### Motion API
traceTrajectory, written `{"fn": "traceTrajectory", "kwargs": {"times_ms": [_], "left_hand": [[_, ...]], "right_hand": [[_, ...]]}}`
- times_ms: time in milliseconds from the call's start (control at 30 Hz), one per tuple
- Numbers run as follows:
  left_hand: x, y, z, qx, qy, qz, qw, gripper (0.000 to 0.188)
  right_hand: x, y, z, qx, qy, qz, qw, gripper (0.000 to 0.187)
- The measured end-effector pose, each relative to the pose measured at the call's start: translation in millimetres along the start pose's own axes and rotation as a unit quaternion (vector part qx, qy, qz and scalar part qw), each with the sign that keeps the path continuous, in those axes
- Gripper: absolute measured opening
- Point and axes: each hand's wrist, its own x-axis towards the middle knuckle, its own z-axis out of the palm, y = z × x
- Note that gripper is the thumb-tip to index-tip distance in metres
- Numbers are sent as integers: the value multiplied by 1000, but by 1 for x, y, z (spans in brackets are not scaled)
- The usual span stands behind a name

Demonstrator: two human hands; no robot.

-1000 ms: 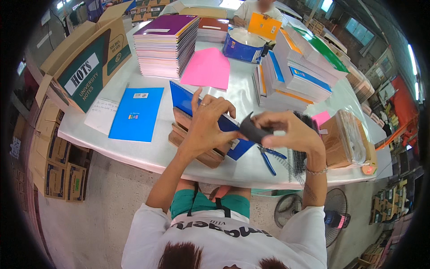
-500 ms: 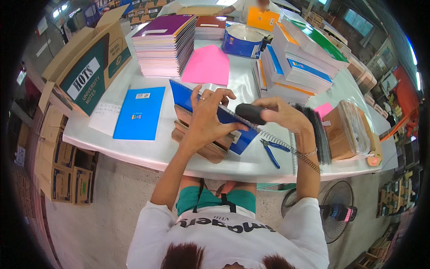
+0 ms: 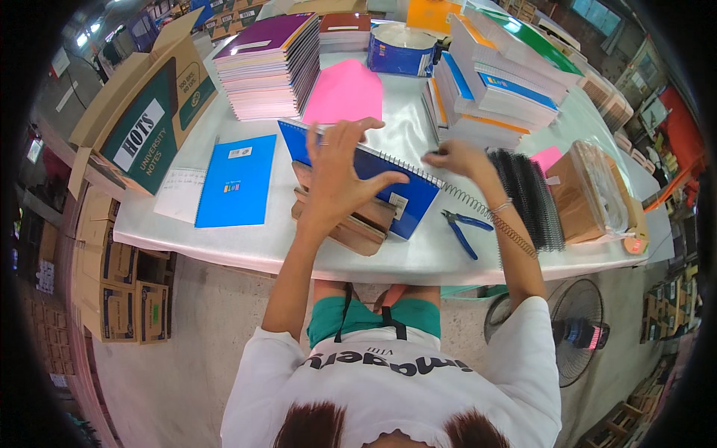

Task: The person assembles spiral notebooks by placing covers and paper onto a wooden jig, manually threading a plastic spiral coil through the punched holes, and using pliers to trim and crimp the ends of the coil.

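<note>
Notebook (image 3: 420,196), dark blue, stands at center frame, left hand (image 3: 336,178) spread wide before it, right hand (image 3: 461,159) curled near a wire coil (image 3: 468,198), grip unclear.

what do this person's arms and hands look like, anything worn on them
The left hand and right hand are both without gloves. Loose, short white sleeves leave the forearms uncovered. A thin, silvery bracelet circles the right wrist; none shows on the left. Blur makes it hard to tell whether any rings are worn.
</note>
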Motion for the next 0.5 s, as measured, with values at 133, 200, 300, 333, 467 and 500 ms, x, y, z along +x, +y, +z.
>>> {"fn": "traceTrajectory", "kwargs": {"times_ms": [133, 200, 300, 333, 467, 500], "left_hand": [[-11, -35, -6, 81, 39, -26, 996, 60], [-10, -41, -9, 82, 44, -35, 995, 58], [-7, -40, -9, 34, 57, -38, 997, 58], [-2, -36, -3, 35, 48, -28, 998, 58], [-4, -37, -6, 56, 31, -23, 998, 59], [-6, -39, -8, 58, 24, -23, 998, 59]], "right_hand": [[-28, -1, -31, 512, -118, -160, 835, 81], [-50, -28, -31, 381, -65, -238, 891, 81], [-6, -25, -19, 33, -112, -115, 986, 73], [17, 6, -8, -31, -56, -47, 997, 76], [2, 6, -28, 482, 1, -76, 873, 74], [-14, -10, -42, 565, -92, -172, 802, 71]]}}
